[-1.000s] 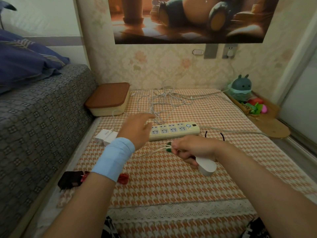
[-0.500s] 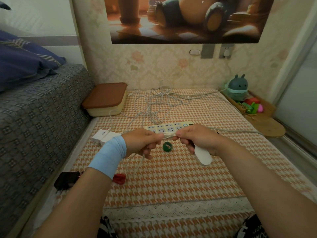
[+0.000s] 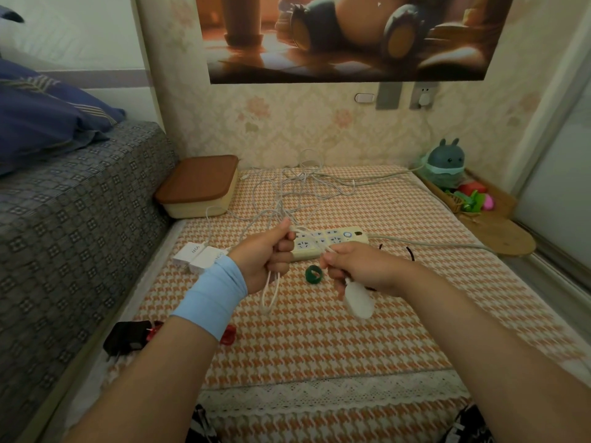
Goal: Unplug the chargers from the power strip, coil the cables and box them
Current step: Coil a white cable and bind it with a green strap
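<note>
My left hand (image 3: pixel 267 255), with a blue wrist wrap, is closed on a white cable (image 3: pixel 271 292) whose loop hangs below the fist. My right hand (image 3: pixel 358 270) pinches the same cable and holds a white charger (image 3: pixel 358 300) under the palm. Behind both hands the cream power strip (image 3: pixel 339 239) lies with no plugs visible in its sockets. Two white chargers (image 3: pixel 198 255) lie to the left on the mat. More white cable (image 3: pixel 297 187) lies tangled farther back. A cream box with a brown lid (image 3: pixel 198 183) stands shut at the back left.
A green ring (image 3: pixel 314 274) lies between my hands. A black charger (image 3: pixel 126 337) and red ties (image 3: pixel 228 335) lie near left. A black ring (image 3: pixel 406 251) sits right of the strip. The grey bed (image 3: pixel 64 219) borders the left; a plush toy (image 3: pixel 446 161) and a basket stand at the back right.
My left hand came back from the power strip, gripped the cable next to my right hand, and now the two hands have drawn apart with a loop hanging.
</note>
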